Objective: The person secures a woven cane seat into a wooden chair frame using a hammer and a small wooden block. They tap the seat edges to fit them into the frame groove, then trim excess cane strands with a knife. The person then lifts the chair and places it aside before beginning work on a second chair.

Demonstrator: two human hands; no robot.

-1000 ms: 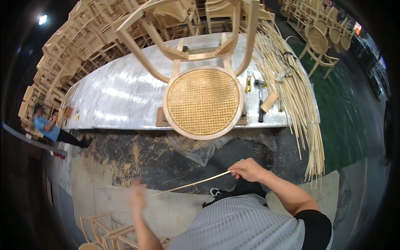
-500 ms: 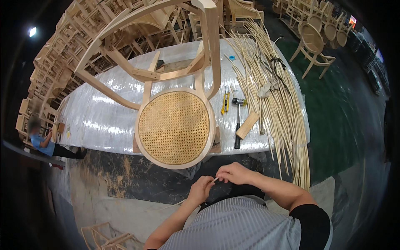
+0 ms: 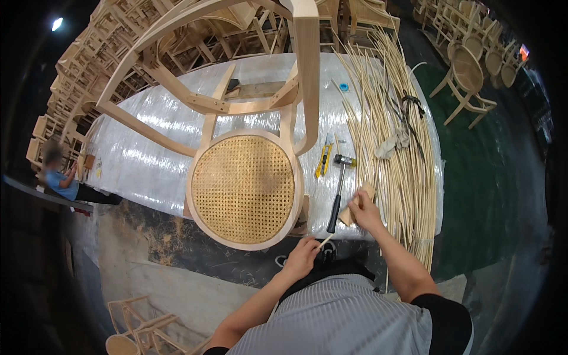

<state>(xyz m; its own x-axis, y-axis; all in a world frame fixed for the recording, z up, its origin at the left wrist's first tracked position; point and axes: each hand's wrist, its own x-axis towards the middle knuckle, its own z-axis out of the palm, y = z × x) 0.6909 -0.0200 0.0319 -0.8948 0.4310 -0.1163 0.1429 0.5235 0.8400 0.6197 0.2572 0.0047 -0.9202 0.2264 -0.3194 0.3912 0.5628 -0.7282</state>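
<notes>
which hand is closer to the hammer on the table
Right. The right hand rests on a small wooden block just right of the hammer handle. The left hand sits below the handle's end, holding a thin cane strip.

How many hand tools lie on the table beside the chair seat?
2 that can be told: a yellow utility knife right of the cane seat, and a hammer beside it near the right hand. Others may hide among the cane strips.
</notes>
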